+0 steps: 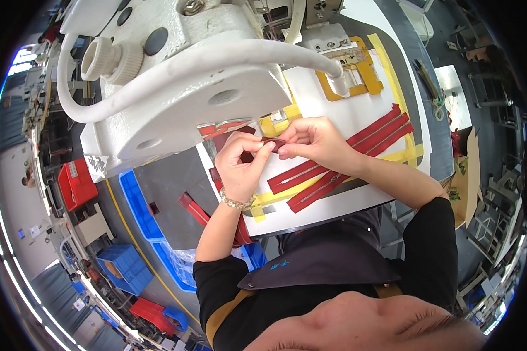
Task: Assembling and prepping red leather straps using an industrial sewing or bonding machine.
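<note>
Dark-red piece (271,142) sits above the counter (301,88), back from its near edge. Left hand (240,167) and right hand (317,141) both pinch it. Red zipper strips (380,128) lie slantwise under the right forearm (392,178).

A small, dark red piece (273,141) is pinched by both hands. The left hand (240,165) has its left end and the right hand (318,142) has its right end. The piece is short and thin, and it looks a bit bent. It goes from left to right, and the hands hide some of it.
</note>
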A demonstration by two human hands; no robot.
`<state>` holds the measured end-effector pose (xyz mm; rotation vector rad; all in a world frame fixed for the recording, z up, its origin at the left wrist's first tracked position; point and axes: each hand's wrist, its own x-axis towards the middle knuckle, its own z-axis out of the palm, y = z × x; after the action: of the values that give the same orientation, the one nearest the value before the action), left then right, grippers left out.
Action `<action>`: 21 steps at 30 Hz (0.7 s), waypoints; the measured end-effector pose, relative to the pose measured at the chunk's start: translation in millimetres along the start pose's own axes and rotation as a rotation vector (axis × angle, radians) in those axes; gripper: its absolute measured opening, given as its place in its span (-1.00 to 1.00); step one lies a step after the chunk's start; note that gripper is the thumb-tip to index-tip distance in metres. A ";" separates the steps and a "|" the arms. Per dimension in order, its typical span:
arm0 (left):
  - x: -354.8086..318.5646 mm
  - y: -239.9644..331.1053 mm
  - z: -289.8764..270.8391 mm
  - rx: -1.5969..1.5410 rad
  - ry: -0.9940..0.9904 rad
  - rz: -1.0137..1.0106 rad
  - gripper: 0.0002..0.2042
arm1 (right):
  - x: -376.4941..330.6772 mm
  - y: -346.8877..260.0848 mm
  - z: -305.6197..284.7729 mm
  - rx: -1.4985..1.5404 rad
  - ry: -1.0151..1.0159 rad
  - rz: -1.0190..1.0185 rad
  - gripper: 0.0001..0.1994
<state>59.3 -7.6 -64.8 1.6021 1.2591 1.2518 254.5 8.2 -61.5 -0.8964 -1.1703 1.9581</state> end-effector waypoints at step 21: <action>9.1 12.1 -14.0 0.070 -0.230 -0.144 -0.84 | 1.0 4.7 -2.7 -0.016 -0.049 -0.052 -0.93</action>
<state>49.3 -2.2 -47.7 1.6218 1.2583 0.9155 255.2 8.5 -66.9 -0.8220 -1.2266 1.9410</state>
